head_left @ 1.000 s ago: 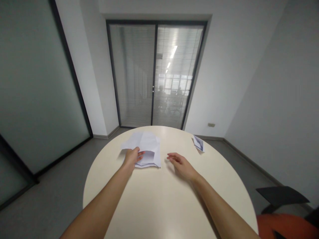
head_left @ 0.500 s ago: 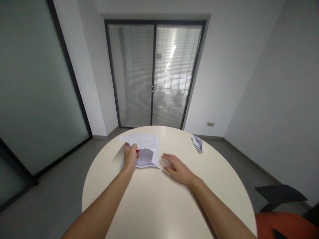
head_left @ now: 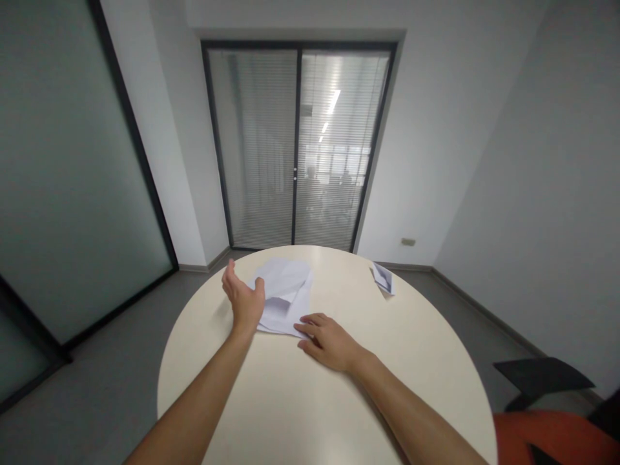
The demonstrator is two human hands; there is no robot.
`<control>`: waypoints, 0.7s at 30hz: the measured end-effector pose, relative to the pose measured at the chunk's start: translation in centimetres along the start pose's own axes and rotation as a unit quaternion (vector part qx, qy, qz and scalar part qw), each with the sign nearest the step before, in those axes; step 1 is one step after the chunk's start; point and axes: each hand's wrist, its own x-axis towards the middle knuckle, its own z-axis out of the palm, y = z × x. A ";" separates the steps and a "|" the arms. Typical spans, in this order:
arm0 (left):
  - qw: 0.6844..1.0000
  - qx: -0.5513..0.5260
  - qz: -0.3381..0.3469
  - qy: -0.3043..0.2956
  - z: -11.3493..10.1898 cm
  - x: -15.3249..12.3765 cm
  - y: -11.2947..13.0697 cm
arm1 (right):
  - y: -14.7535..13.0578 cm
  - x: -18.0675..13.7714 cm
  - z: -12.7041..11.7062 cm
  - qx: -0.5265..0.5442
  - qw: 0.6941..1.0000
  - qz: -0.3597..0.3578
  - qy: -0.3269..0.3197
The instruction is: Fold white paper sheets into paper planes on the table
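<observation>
White sheets of paper [head_left: 285, 284] lie near the far left of the round table, with a fold raised off the surface at their middle. My left hand [head_left: 245, 298] is at their left edge, fingers spread and thumb up, holding nothing. It hides part of the paper's left side. My right hand [head_left: 327, 339] rests at the near right corner of the paper, its fingers stretched out and the tips on or just at that corner. Whether the fingertips press down cannot be made out.
A small folded piece of paper [head_left: 383, 279] lies near the table's far right edge. The cream round table [head_left: 271, 400] fills the lower middle. A chair with an orange seat [head_left: 547, 436] and black armrest [head_left: 542, 374] stands at the right. Glass doors [head_left: 298, 145] with blinds are behind.
My left hand has let go of the paper's fold and opened out, moving slightly left. My right hand has come left and nearer to me, onto the paper's corner. The fold has shifted.
</observation>
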 end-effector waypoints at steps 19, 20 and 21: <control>0.884 -0.030 0.254 -0.391 0.7 -7.7 3.2 | 15.9 -7.9 -3.7 -0.192 0.844 0.486 0.116; 0.881 -0.035 0.252 -0.398 0.7 -7.8 3.3 | 16.1 -7.8 -3.7 -0.178 0.845 0.487 0.134; 0.880 -0.039 0.251 -0.402 0.7 -7.9 3.3 | 16.2 -7.8 -3.8 -0.165 0.845 0.485 0.152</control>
